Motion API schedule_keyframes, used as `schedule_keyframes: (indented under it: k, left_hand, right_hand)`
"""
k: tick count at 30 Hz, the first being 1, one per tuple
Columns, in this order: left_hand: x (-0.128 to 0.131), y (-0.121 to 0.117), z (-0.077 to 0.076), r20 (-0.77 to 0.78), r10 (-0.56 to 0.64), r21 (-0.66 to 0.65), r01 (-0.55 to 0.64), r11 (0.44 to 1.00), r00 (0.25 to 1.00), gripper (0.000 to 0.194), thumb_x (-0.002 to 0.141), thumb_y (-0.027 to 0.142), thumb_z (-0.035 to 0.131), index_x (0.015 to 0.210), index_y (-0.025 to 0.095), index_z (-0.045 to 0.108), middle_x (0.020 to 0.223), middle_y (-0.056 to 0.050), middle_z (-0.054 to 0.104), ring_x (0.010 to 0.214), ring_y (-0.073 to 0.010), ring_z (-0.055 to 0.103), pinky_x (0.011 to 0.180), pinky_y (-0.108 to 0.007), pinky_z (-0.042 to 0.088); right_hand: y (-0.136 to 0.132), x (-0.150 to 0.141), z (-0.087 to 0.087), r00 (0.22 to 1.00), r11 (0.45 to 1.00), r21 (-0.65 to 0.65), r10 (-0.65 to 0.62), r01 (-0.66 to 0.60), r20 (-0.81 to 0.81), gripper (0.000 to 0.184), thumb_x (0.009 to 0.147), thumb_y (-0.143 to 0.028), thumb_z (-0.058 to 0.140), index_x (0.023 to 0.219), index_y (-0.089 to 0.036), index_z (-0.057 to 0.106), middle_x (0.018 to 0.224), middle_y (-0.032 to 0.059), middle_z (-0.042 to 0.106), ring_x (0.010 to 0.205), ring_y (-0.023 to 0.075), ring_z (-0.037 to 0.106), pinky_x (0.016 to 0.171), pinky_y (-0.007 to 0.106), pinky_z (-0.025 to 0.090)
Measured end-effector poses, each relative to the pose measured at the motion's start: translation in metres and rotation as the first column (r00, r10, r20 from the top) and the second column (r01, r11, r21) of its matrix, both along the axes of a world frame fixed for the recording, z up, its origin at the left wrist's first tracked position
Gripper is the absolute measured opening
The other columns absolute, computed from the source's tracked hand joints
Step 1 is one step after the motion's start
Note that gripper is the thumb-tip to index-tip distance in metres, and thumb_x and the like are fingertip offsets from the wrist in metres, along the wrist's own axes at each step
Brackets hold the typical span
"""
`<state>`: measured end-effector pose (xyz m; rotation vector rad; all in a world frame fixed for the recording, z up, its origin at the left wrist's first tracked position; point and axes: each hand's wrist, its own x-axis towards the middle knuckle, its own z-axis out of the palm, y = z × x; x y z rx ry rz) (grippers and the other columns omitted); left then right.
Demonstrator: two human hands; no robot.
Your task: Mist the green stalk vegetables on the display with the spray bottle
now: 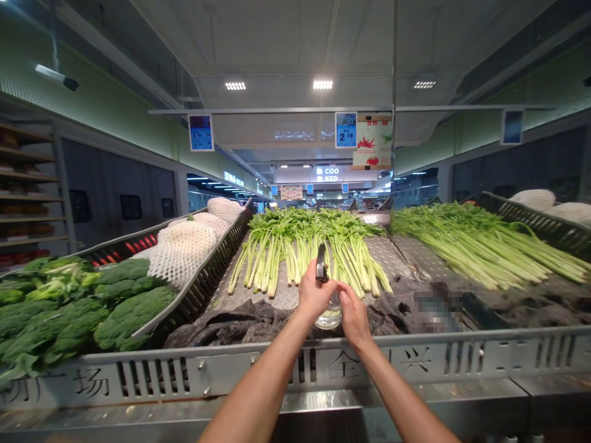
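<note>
Both my hands meet over the front of a produce display. My left hand (314,295) is closed round the dark trigger head of a clear spray bottle (329,315), whose black nozzle (321,263) sticks up above my fingers. My right hand (353,314) is closed against the bottle's clear body from the right side. Just beyond my hands lies a row of green leafy celery stalks (305,246) on a metal perforated shelf (272,295), with dark grey cloths (240,326) bunched along its front.
Broccoli heads (83,307) fill the bin at left, with net-wrapped white vegetables (184,246) behind them. More long green stalks (484,246) lie at right. A metal rail (462,363) with cut-out characters runs across the front. Price signs (346,129) hang overhead.
</note>
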<state>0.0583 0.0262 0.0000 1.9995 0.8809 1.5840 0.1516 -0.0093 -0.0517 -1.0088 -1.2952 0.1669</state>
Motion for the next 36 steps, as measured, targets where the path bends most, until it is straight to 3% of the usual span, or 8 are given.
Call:
schedule_keyframes:
  k: [6, 29, 36]
  left_hand:
    - [0.005, -0.001, -0.003, 0.001, -0.003, -0.012, 0.003, 1.0, 1.0, 0.027, 0.061, 0.021, 0.052, 0.088, 0.019, 0.05, 0.056, 0.006, 0.043, 0.048, -0.0067, 0.038, 0.047, -0.018, 0.031]
    - [0.006, -0.012, 0.003, -0.05, -0.002, -0.002, 0.002, 1.0, 0.999, 0.028, 0.062, 0.021, 0.051, 0.089, 0.019, 0.049, 0.06, 0.005, 0.046, 0.053, -0.0079, 0.041, 0.05, -0.019, 0.031]
    - [0.01, -0.014, 0.005, -0.095, 0.058, 0.018, -0.056, 0.998, 0.994, 0.023, 0.061, 0.02, 0.05, 0.084, 0.02, 0.048, 0.063, 0.005, 0.048, 0.055, -0.0088, 0.042, 0.051, -0.02, 0.032]
  right_hand:
    - [0.005, 0.004, -0.005, 0.994, 0.999, 0.046, 0.01, -0.005, -0.106, 0.036, 0.079, -0.038, 0.034, 0.098, -0.015, 0.054, 0.1, 0.0081, 0.059, 0.094, 0.0184, 0.053, 0.082, 0.031, 0.04]
    - [0.002, 0.001, -0.002, 0.996, 0.999, 0.01, -0.047, 0.048, -0.079, 0.038, 0.079, -0.039, 0.033, 0.095, -0.015, 0.058, 0.099, 0.0079, 0.06, 0.096, 0.0184, 0.052, 0.083, 0.031, 0.038]
    - [0.003, 0.003, -0.002, 0.994, 0.998, 0.011, -0.057, 0.058, -0.098, 0.042, 0.078, -0.04, 0.031, 0.094, -0.012, 0.058, 0.097, 0.01, 0.06, 0.093, 0.0194, 0.053, 0.083, 0.032, 0.038]
